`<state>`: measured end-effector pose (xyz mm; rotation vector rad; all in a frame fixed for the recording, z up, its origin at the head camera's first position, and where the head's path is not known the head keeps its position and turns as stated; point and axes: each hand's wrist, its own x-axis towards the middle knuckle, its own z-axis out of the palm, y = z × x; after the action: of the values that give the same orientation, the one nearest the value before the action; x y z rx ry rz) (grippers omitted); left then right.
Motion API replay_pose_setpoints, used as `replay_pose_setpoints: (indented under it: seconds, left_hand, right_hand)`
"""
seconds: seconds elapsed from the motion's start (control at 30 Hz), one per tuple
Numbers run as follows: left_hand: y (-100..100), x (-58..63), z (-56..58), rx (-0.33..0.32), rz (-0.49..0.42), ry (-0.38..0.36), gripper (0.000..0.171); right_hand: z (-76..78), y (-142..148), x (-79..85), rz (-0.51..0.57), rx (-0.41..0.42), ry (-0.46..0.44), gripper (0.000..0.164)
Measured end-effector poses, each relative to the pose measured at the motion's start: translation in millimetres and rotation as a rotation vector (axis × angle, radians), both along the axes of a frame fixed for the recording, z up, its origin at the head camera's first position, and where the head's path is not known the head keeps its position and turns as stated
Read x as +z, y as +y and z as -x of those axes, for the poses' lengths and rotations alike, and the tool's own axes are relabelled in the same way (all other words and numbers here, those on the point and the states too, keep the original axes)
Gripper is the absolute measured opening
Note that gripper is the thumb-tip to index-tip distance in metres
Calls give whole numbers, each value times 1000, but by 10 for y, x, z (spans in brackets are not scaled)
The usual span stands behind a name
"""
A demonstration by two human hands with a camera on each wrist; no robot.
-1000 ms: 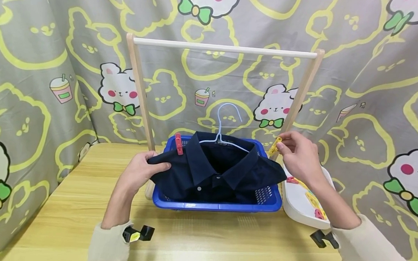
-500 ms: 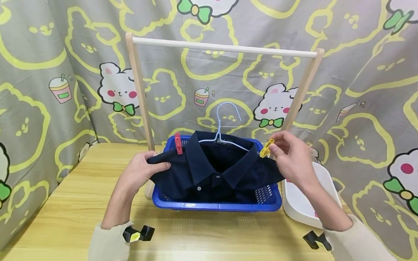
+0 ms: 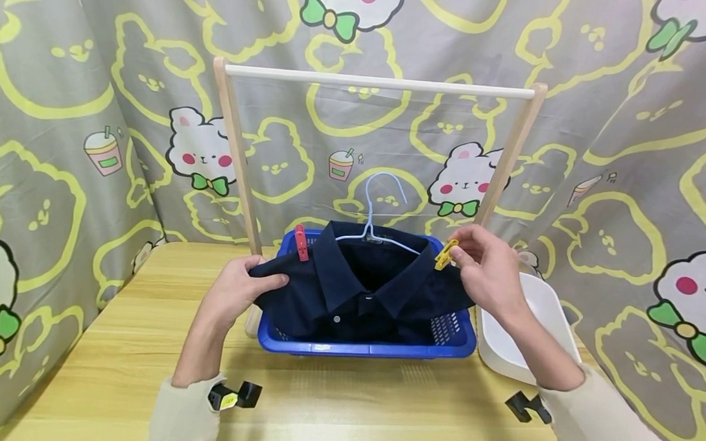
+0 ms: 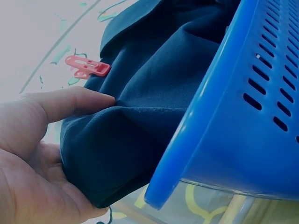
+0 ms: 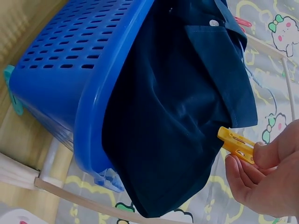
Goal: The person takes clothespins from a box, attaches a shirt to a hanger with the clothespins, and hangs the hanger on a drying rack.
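Observation:
A dark navy collared shirt lies over a blue basket, with a pale blue wire hanger inside its collar and the hook standing up. My left hand pinches the shirt's left shoulder, thumb on top of the cloth. Near that hand a red clothespin is clipped on the shoulder's upper edge. In my right hand a yellow clothespin is pinched between thumb and fingers. The right wrist view shows its tip right at the shirt's edge beside the collar point.
Behind the basket stands a wooden rack with a white crossbar. A white tray sits to the right, partly covered by my right forearm. A green clothespin shows beyond the basket in the right wrist view. A patterned curtain closes the back.
My right hand has moved left with the yellow clothespin, from beside the rack post onto the shirt's right shoulder edge near the collar. The left hand has stayed in place.

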<state>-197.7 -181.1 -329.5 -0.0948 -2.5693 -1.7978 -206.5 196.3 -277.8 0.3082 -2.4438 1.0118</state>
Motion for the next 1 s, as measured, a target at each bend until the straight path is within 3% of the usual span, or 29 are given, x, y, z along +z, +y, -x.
replay_pose_setpoints:
  seconds: [0.47,1.0]
  left_hand:
    - [3,5,1,0,-11,-8,31]
    - [-12,0,5,-17,-32,7,28]
  right_hand:
    - [17,-47,-61,-22,-9,2,10]
    - [25,-20,-82,-14,64,-22,19]
